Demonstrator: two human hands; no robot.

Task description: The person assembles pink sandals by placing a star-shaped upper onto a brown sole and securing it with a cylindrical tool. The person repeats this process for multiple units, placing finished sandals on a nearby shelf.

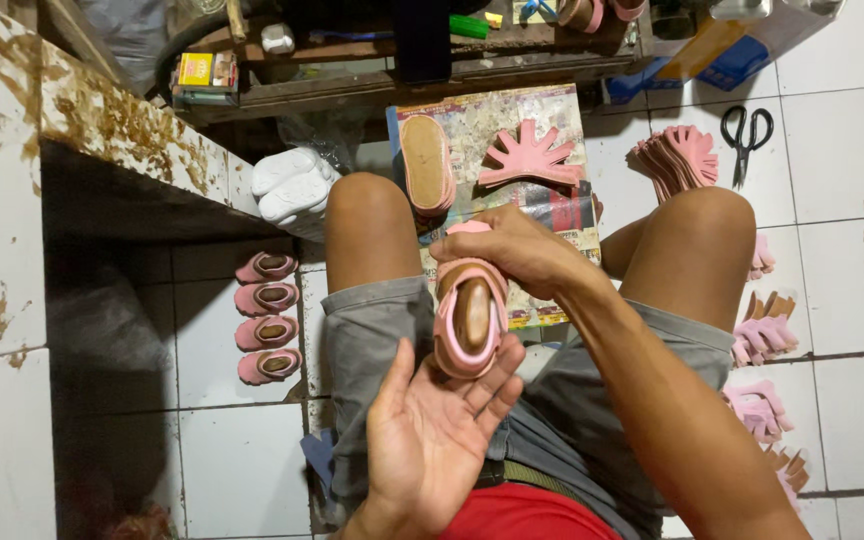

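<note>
Gripped from above by your right hand (512, 250), the small pink sandal with its brown insole (470, 318) rests on your open left hand's (432, 430) fingertips, above the colourful printed board (512, 120) between your knees.

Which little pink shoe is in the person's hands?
The pink shoe with the brown form inside, between the left hand and right hand. The other four line the floor.

the right hand (512, 250) covers the far end of the pink shoe (470, 315). the left hand's (432, 430) wrist runs off the bottom edge. the shelf (402, 60) items at the top are cropped, and the left corner is too dark to read.
</note>
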